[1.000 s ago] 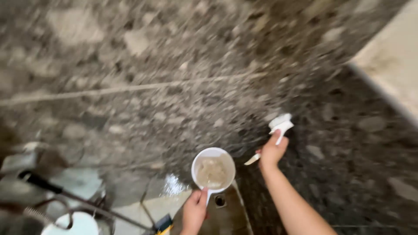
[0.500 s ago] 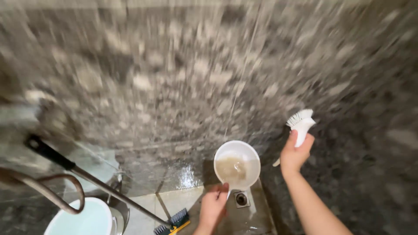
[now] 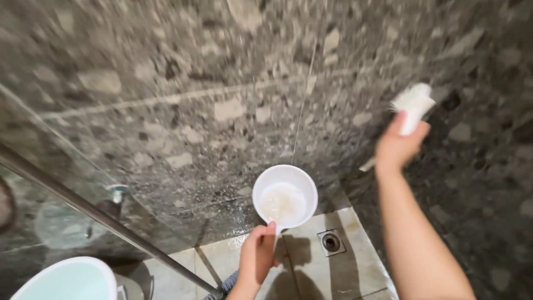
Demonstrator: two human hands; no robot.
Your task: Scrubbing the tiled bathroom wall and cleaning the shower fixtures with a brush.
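1. Low in the middle of the frame, the left hand [image 3: 257,256] grips the handle of a white scoop [image 3: 285,194] holding foamy water.
2. At the upper right, the right hand [image 3: 398,145] is closed around a white brush [image 3: 411,104], its bristles raised against the dark speckled wall [image 3: 183,94].
3. The wall looks wet; how much is scrubbed cannot be told.
4. A drain [image 3: 331,242], a metal bar [image 3: 83,205] and a pale bucket [image 3: 66,280] sit below.

White scoop [image 3: 285,194] looks smooth glossy plastic, cloudy water inside; brush [image 3: 412,105] has a white plastic handle and stiff white bristles. Wall [image 3: 183,89] is dark speckled stone, polished, wet sheen low down; floor tiles [image 3: 355,275] pale, smooth, wet. Rod [image 3: 83,206] brushed metal, drain [image 3: 331,242] metal, bucket [image 3: 66,280] matt pale plastic.
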